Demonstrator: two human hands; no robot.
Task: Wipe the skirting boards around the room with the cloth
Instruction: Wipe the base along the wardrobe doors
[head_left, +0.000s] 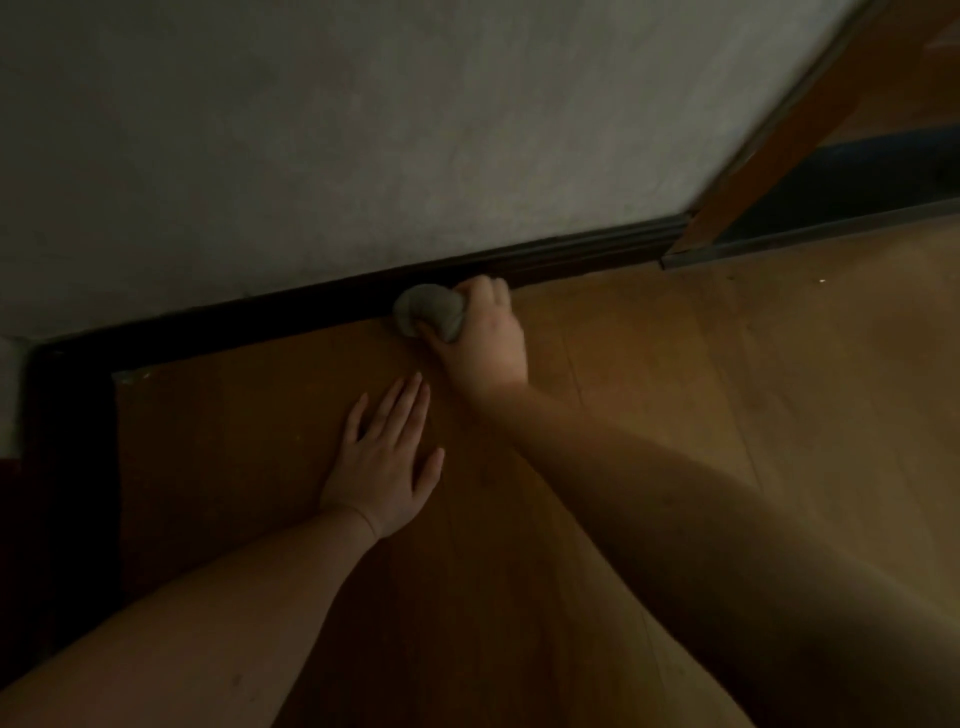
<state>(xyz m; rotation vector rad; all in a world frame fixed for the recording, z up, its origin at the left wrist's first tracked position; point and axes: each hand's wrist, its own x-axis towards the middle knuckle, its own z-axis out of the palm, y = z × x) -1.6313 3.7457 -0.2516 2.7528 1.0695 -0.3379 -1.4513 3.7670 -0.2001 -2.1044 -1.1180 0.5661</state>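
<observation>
While left hand (382, 462) lies flat, right hand (480, 332) grips cloth (428, 312) against skirting board (291, 306).

— What carries everything here?
— A wooden plank floor (649, 395), brown and dimly lit, which meets a dark skirting board (291, 312).
— And what lies on it?
— The left hand (382, 457) rests flat on the boards, fingers straight, near the skirting.

A dull grey cloth (427, 313) is seen against a very dark brown, almost black skirting board (291, 312). The wall (363, 130) above is coloured a mottled pale grey, and the floor (675, 374) is shown in warm brown wood with faint plank lines.
</observation>
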